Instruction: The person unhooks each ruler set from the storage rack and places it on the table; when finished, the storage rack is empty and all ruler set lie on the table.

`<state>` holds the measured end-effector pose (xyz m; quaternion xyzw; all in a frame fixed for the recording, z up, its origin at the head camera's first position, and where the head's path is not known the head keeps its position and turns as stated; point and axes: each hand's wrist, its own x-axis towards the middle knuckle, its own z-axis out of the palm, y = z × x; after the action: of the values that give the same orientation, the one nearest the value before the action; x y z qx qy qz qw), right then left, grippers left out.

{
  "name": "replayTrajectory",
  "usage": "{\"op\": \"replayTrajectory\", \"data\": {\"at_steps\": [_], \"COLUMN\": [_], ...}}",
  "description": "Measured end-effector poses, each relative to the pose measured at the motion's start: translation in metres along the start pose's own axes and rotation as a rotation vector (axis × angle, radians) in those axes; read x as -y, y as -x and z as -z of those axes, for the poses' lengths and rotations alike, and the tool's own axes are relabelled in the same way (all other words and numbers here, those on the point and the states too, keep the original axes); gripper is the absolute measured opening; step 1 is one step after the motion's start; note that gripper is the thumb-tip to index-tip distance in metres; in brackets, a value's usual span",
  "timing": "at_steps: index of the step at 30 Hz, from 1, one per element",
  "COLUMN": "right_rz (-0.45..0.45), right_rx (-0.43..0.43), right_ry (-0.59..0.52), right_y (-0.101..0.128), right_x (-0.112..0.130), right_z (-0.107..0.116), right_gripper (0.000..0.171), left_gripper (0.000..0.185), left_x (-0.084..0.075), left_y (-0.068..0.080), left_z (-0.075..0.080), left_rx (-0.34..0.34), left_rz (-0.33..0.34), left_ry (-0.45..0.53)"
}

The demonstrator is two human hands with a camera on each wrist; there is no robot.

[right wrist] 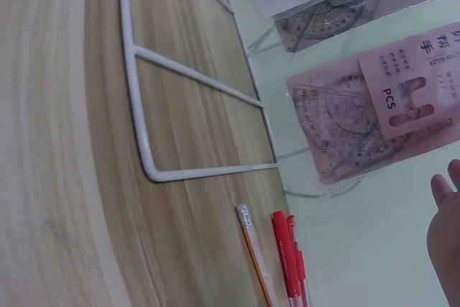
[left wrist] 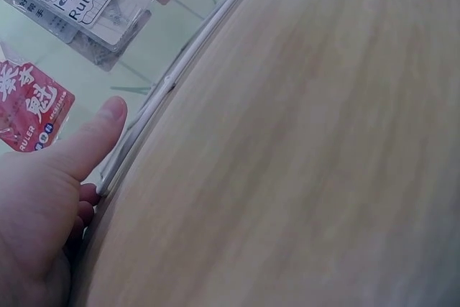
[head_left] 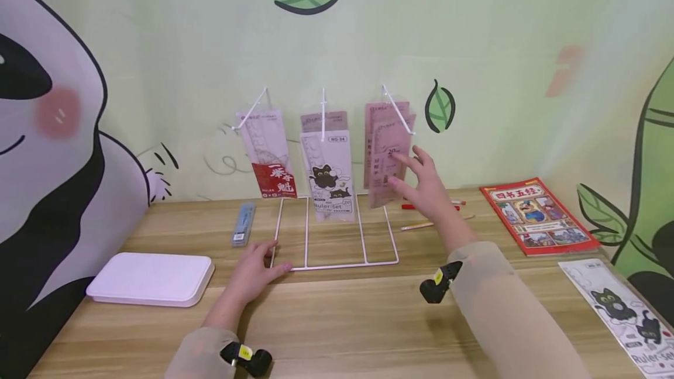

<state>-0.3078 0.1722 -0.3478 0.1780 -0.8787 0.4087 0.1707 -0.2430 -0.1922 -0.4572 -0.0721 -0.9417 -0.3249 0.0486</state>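
Observation:
A white wire rack [head_left: 342, 265] stands on the wooden table with three hooks, and a ruler-set pack hangs from each. My left hand [head_left: 255, 265] rests on the front left corner of its base wire [left wrist: 180, 70], thumb [left wrist: 97, 134] straight along the wire. My right hand [head_left: 421, 183] is raised with fingers spread, at the pink ruler packs [head_left: 387, 151] on the right hook, and holds nothing. In the right wrist view, its fingertips [right wrist: 445, 199] are just short of the pink pack [right wrist: 374, 106]. The cat-printed pack [head_left: 326, 174] hangs in the middle, the red-labelled pack [head_left: 265, 151] on the left.
A white rectangular tray [head_left: 150, 278] lies at the left, a blue pack [head_left: 244, 224] beside the rack. Red pens [head_left: 429, 206] and a pencil [head_left: 421, 226] lie behind my right hand. A red book [head_left: 539, 215] and a flat ruler set [head_left: 621, 309] lie at the right.

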Motion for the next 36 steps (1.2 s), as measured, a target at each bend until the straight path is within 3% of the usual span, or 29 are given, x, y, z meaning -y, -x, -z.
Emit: {"op": "replayTrajectory", "data": {"at_steps": [7, 12, 20, 24, 28, 36], "right_rz": [0.019, -0.044, -0.069, -0.038, -0.052, -0.166], "right_rx": [-0.021, -0.051, -0.043, -0.043, -0.091, -0.233], "right_ry": [-0.079, -0.203, -0.164, -0.227, -0.277, -0.228], "right_y": [0.001, 0.003, 0.005, 0.007, 0.008, 0.007], "right_x": [0.002, 0.004, 0.005, 0.012, 0.014, 0.018], "right_z": [0.003, 0.002, -0.004, -0.006, -0.010, -0.015], "right_gripper": [0.056, 0.060, 0.064, 0.068, 0.073, 0.073], "left_gripper": [0.070, 0.070, 0.071, 0.072, 0.072, 0.074], "left_x": [0.000, -0.001, 0.000, 0.000, 0.001, 0.001], "left_y": [-0.002, -0.002, -0.002, -0.001, -0.001, -0.001], "left_z": [-0.002, -0.001, -0.001, -0.002, -0.002, 0.000], "left_rx": [-0.002, -0.002, 0.003, 0.009, 0.010, 0.010], "left_rz": [-0.007, -0.010, -0.009, 0.003, 0.007, 0.012], "left_ry": [-0.010, 0.000, -0.011, -0.003, -0.001, -0.016]}}
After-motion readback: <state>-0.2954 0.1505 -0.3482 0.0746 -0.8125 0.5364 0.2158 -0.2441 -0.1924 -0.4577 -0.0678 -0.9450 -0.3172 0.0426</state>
